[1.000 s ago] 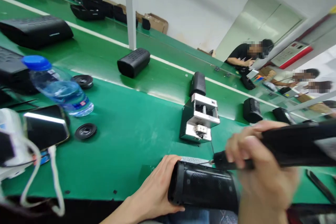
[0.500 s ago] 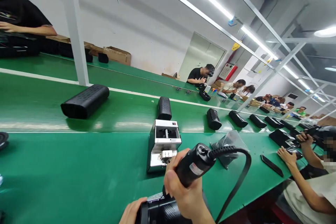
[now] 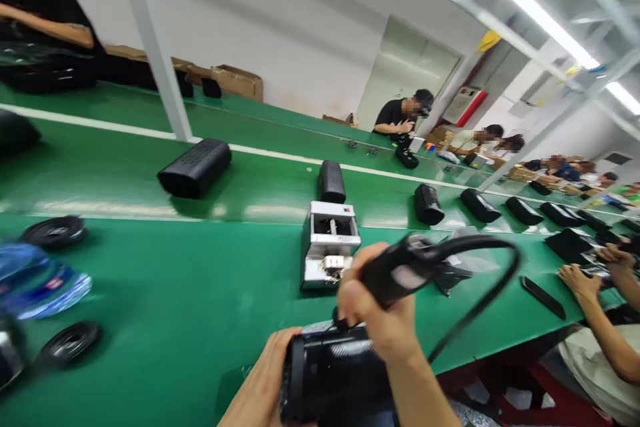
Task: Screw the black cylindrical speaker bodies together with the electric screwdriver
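Note:
My left hand grips the left end of a black speaker body held at the near edge of the green bench. Above it, my right hand is wrapped round a black electric screwdriver, its tip pointing down onto the top of the speaker. The tool's black cable loops off to the right. Just beyond my hands stands a small silver screw feeder box.
Black speakers lie along the belt: one at left, one behind the feeder, several to the right. Round black parts and a water bottle are at left. A co-worker's hands work at right; other people sit farther off.
The camera has swung up from the bench and then tipped back down and left. My right hand has turned the screwdriver from lying sideways to standing over the speaker.

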Motion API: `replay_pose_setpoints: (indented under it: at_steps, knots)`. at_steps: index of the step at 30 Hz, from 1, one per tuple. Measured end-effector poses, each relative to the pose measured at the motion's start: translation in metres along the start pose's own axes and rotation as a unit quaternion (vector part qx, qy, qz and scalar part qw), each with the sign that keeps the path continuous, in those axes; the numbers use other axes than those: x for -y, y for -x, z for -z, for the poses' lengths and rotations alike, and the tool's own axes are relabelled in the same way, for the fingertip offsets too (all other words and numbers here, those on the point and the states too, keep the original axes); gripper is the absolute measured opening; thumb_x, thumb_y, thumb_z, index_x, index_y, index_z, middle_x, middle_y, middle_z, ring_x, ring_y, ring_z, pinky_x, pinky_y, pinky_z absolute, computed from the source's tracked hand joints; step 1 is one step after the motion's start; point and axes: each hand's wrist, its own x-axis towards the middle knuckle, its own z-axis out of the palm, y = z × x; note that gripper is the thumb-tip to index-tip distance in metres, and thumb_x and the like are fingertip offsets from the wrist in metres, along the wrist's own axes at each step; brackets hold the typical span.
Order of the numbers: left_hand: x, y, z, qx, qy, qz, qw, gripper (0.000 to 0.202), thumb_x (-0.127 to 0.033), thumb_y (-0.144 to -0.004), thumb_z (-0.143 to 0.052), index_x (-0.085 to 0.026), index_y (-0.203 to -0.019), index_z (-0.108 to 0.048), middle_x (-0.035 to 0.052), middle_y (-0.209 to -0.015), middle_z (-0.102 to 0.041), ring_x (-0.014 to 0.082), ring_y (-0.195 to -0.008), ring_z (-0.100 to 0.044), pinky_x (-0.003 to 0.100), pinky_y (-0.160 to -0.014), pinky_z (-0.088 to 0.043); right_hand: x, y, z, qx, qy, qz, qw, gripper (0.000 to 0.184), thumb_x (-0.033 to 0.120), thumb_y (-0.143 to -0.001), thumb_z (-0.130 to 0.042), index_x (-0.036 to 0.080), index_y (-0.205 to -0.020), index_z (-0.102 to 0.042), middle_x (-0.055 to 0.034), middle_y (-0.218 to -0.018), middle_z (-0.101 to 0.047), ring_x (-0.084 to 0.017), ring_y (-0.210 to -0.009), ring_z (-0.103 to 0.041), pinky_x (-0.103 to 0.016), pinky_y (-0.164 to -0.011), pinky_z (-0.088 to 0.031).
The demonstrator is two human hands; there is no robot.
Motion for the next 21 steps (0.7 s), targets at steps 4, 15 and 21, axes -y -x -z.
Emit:
replay_pose_setpoints:
  at_steps: [4, 15, 21]
  knots:
    - [-0.016, -0.002, 0.006, 0.035, 0.02, -0.008, 0.999, 0.111, -0.023, -0.062, -0.102, -0.032, -0.158, -0.045, 0.0153, -0.152, -0.063, 0.0479, -0.143, -0.064, 0.064, -0.123, -0.058, 0.034, -0.026, 0.017, -0.059, 0.017, 0.09, 0.994, 0.028, 0.031, -0.108, -0.082, 0.025, -0.127, -0.063, 0.0083, -0.07, -0.053, -0.011, -0.051, -0.05, -0.023, -0.054, -0.055]
    - [-0.019, -0.005, 0.011, 0.051, 0.041, -0.025, 0.998, 0.116, -0.041, -0.068, -0.11, -0.028, -0.161, -0.041, 0.0186, -0.154, -0.059, 0.0476, -0.145, -0.061, 0.064, -0.125, -0.054, 0.008, -0.07, 0.007, -0.196, 0.146, 0.172, 0.954, 0.023, 0.018, -0.092, -0.082, 0.021, -0.102, -0.061, 0.0071, -0.067, -0.056, -0.016, -0.048, -0.054, -0.03, -0.051, -0.052]
    - [-0.021, -0.004, 0.013, 0.052, 0.049, -0.008, 0.997, 0.114, -0.044, -0.068, -0.111, -0.027, -0.159, -0.044, 0.0193, -0.154, -0.06, 0.0479, -0.144, -0.062, 0.062, -0.123, -0.056, 0.002, -0.082, 0.004, -0.215, 0.196, 0.116, 0.95, 0.027, 0.027, -0.088, -0.085, 0.02, -0.102, -0.063, 0.0076, -0.067, -0.055, -0.016, -0.047, -0.054, -0.03, -0.051, -0.051]
